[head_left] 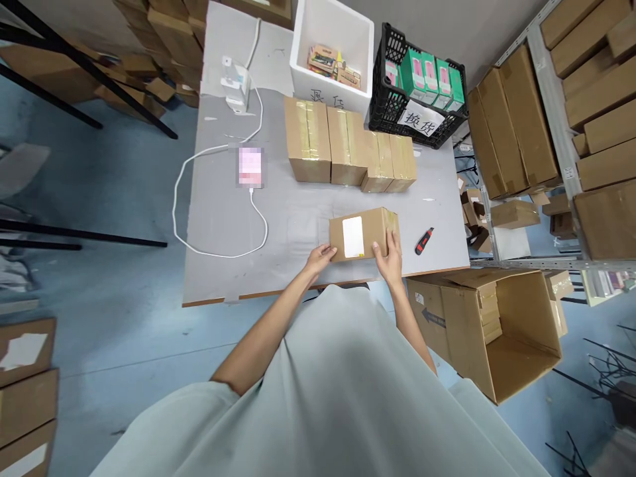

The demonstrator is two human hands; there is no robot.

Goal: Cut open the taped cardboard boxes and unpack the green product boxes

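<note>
A small cardboard box (pixel 370 233) with a white label on its near side rests on the grey table near the front edge. My left hand (pixel 321 257) grips its left end, thumb and fingers at the corner. At its right end, my right hand (pixel 390 258) holds it with the fingers laid along the side and the thumb on the label side. Right of the box lies a red and black box cutter (pixel 424 241). Behind it, several taped cardboard boxes (pixel 348 146) stand in a row.
A white foam bin (pixel 331 86) and a black crate (pixel 420 122) with green boxes stand at the table's back. A phone-like blurred device (pixel 250 165) on a white cable (pixel 218 254) lies left. A large open carton (pixel 467 331) sits beside the table, near shelving (pixel 561 126).
</note>
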